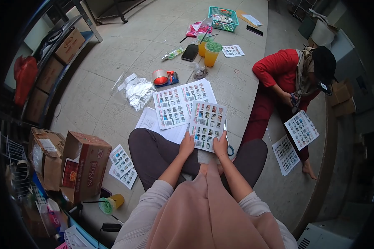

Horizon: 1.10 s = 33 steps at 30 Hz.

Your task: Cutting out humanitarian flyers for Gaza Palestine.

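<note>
Between my two hands I hold a printed paper sheet (pixel 207 124) covered in small pictures, upright above my lap. My left hand (pixel 187 144) grips its lower left edge, and my right hand (pixel 220 145) its lower right edge. Larger printed sheets (pixel 171 107) lie in a stack on the floor just beyond, partly covered by the held one. Under that stack are white papers (pixel 148 122) with faint writing. A pair of scissors (pixel 230 150) with dark blue handles rests by my right hand, its blades partly hidden.
A co-worker (pixel 279 71) sits at the right, holding scissors and printed sheets (pixel 301 129). Ahead are a tape dispenser (pixel 161 77), a bag of white labels (pixel 138 93), drink cups (pixel 212 56), a phone (pixel 190 52) and a green basket (pixel 223 23). Cardboard boxes (pixel 92 168) and another cup (pixel 107 205) stand left.
</note>
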{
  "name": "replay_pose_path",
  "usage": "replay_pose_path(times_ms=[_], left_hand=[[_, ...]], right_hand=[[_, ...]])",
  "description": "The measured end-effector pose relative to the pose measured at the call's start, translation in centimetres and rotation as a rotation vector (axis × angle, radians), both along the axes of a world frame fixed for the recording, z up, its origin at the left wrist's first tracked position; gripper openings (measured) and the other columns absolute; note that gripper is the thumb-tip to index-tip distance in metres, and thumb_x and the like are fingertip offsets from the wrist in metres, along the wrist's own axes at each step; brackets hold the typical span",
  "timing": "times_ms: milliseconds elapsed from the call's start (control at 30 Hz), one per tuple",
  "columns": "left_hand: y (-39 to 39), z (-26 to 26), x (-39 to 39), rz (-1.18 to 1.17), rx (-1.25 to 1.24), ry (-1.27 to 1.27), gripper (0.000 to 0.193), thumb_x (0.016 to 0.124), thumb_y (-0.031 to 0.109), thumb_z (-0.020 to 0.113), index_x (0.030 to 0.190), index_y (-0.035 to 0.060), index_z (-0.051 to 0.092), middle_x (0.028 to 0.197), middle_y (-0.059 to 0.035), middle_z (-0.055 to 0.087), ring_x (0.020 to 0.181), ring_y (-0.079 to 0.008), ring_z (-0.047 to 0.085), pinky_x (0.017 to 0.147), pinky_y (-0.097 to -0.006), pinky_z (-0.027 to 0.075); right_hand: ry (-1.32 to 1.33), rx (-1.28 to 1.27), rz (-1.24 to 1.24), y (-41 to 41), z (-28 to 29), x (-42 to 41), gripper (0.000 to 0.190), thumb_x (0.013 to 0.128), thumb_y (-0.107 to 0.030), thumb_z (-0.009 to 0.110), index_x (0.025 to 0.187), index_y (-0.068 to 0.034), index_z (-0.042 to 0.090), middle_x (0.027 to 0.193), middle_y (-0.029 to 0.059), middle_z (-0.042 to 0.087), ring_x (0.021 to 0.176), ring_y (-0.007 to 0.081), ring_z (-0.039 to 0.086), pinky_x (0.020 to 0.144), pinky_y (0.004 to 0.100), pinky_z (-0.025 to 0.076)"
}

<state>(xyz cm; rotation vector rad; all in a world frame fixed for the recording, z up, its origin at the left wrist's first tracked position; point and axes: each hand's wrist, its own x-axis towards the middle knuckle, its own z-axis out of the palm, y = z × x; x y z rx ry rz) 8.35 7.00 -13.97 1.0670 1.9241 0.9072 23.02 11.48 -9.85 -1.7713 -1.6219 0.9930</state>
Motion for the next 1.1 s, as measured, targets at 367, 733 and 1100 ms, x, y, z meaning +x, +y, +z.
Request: replay_pose_path(times_ms=[367,733,1100], left_hand=[[0.6,2.2,0.1,0.075,0.250,-0.617,0.034,0.086,0.020,0.037,0.113,0.0000,0.038,0.099,-0.0087,0.050,0.087,-0.0110,0.047,0.077,-0.0239,0.037],[-1.1,7.7,-1.8,-0.269,0.153,-0.070,0.030,0.085,0.021,0.035,0.103,-0.0028,0.038,0.081,-0.0238,0.053,0.075,-0.0348,0.054,0.063,-0.0351,0.041],[-2.1,17.7,-8.1,-0.349,0.001,-0.643,0.023,0.081,0.017,0.047,0.099,0.0031,0.046,0.083,-0.0058,0.055,0.076,-0.0077,0.050,0.065,-0.0206,0.040]], right_hand=[[0.118,0.024,0.183,-0.3,2.1,1.9,0.036,0.072,-0.013,0.050,0.104,-0.002,0.038,0.089,0.0227,0.054,0.083,0.0346,0.053,0.070,0.0373,0.042],[-0.266,0.520,0.021,2.8,12.1,3.1,0.052,0.072,-0.024,0.058,0.113,-0.002,0.036,0.098,0.0143,0.048,0.091,0.0304,0.046,0.077,0.0342,0.038],[0.479,-0.377,0.547,4.2,14.3,2.7,0.012,0.084,-0.013,0.041,0.090,-0.003,0.043,0.076,0.0014,0.052,0.069,0.0035,0.048,0.059,0.0174,0.040]])
